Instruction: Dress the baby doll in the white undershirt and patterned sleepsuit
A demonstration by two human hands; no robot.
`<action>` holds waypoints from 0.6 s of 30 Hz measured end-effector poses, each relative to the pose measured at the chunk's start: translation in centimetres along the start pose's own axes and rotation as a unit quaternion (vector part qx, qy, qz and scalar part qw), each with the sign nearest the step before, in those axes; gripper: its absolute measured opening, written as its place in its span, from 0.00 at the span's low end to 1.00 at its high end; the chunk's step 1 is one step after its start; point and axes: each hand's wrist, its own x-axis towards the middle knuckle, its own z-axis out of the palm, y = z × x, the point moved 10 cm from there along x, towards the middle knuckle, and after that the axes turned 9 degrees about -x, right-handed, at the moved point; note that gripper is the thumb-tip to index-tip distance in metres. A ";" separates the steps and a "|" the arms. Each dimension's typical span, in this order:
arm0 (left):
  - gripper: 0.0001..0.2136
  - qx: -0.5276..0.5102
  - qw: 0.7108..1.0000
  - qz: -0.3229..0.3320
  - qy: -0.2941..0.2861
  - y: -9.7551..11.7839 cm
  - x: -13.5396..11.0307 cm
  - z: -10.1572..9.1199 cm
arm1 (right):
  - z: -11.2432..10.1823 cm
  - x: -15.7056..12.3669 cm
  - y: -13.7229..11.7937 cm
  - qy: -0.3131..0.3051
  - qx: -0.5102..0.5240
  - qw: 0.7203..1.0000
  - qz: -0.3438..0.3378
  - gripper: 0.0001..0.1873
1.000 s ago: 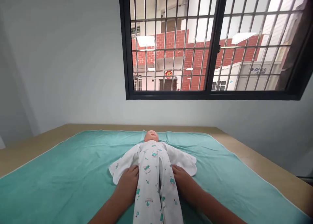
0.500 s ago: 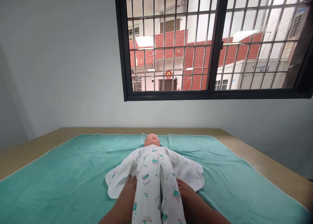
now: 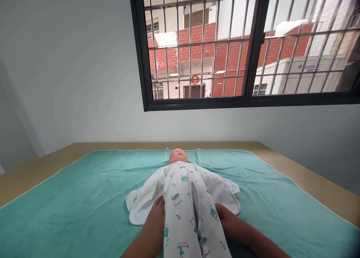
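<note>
A baby doll (image 3: 178,155) lies on its back on a teal cloth (image 3: 70,198), head toward the far wall. It wears a white garment (image 3: 182,198) with small teal prints, its legs pointing toward me and its sides spread out flat. My left hand (image 3: 155,220) lies flat against the left side of the garment's legs, fingers stretched forward. Pressed against the right side is my right hand (image 3: 227,222), also flat, partly under the cloth edge. Neither hand holds anything.
The teal cloth covers a light wooden table (image 3: 295,168) that stands against a pale wall. Above it is a black-framed window (image 3: 247,100) with bars, showing red brick buildings outside.
The view has shifted, so the doll sits slightly right and lower in frame. Both hands have slid back a little along the garment's legs and stay flat at its sides.
</note>
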 end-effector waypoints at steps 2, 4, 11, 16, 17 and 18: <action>0.19 -0.018 1.000 -0.022 -0.012 0.1 -0.2 -0.1 | 0.1 0.1 -0.3 0.002 0.006 1.000 0.002 0.18; 0.19 -0.035 0.999 -0.015 -0.036 1.0 -0.5 -0.4 | 0.1 0.0 -0.4 0.007 -0.001 1.000 0.004 0.18; 0.21 -0.065 0.980 0.119 -0.147 6.4 -2.0 -1.5 | -0.5 -0.4 -1.7 0.070 -0.161 0.984 -0.029 0.21; 0.20 -0.163 0.966 0.047 -0.194 4.8 -2.2 -1.0 | 0.0 -0.5 -3.2 0.044 -0.187 0.979 -0.060 0.19; 0.18 -0.182 0.960 0.041 -0.210 4.7 -2.2 -0.8 | 0.0 -0.5 -3.2 0.032 -0.163 0.984 -0.061 0.18; 0.15 -0.192 0.954 0.040 -0.228 4.7 -2.4 -0.6 | 0.1 -0.5 -3.2 0.016 -0.134 0.989 -0.061 0.17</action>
